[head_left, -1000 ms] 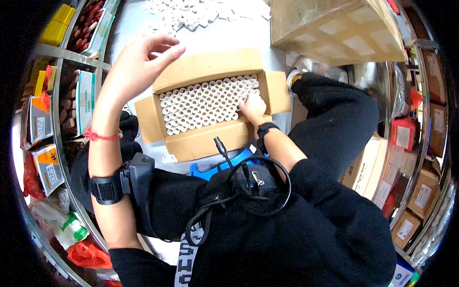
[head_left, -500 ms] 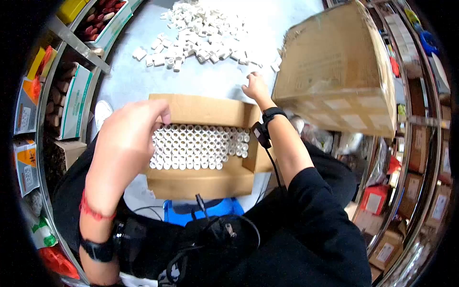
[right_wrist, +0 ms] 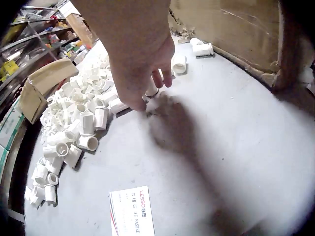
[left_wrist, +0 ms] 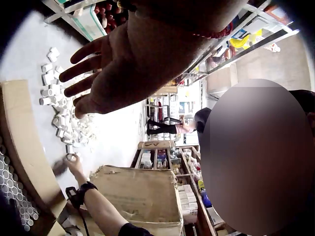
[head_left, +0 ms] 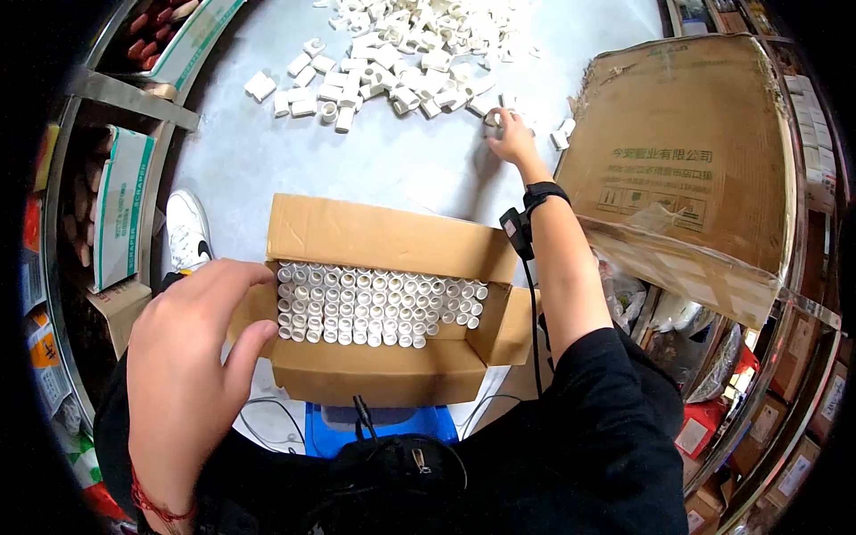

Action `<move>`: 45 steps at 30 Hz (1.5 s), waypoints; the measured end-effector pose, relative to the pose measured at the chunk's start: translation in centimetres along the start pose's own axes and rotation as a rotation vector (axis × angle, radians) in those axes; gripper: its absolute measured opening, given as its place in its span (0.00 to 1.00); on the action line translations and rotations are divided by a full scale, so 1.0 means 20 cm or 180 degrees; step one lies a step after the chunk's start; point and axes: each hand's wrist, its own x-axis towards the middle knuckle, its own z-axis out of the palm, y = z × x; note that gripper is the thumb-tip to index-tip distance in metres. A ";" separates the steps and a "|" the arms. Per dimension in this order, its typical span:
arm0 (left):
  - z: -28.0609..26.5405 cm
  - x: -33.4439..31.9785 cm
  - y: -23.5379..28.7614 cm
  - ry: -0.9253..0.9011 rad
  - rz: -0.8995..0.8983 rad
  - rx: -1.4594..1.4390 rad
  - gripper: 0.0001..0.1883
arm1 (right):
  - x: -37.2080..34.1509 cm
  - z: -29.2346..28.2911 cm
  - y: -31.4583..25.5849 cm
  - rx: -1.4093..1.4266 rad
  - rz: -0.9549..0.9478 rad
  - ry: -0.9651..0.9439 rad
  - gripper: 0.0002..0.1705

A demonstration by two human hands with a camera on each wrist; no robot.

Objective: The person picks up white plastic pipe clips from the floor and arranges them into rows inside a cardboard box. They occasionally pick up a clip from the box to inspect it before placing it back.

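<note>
My right hand (head_left: 513, 141) is at the near right edge of a loose pile of white plastic pipe fittings (head_left: 383, 76) on the grey floor. In the right wrist view its thumb and fingers pinch one short white fitting (right_wrist: 151, 90), partly hidden by the hand. My left hand (head_left: 192, 348) is raised beside the left end of an open cardboard box (head_left: 383, 373), fingers spread and holding nothing, as the left wrist view shows too. Rows of white fittings (head_left: 357, 308) stand upright in the box, with bare cardboard at its front right corner.
A large carton (head_left: 678, 152) stands right of the pile. Shelves with boxes line both sides. A blue stool (head_left: 379, 426) shows below the open box, and a white shoe (head_left: 185, 230) lies to its left. A printed paper slip (right_wrist: 132, 211) lies on the floor.
My right hand has left the box's right side, reached forward to the pile and taken a fitting. My left hand has come down and back towards the box's left end.
</note>
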 end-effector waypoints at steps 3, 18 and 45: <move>0.01 0.01 0.00 0.0011 0.0070 0.0073 0.14 | 0.00 0.03 0.03 0.0197 0.0162 0.0277 0.31; -0.02 -0.04 0.05 0.0674 0.1054 0.0038 0.12 | -0.65 -0.74 -0.53 0.0730 -0.0870 -0.1143 0.14; -0.05 -0.13 0.01 0.1189 0.1170 0.0276 0.11 | -1.41 0.19 -0.72 0.0452 -0.0348 -0.3704 0.23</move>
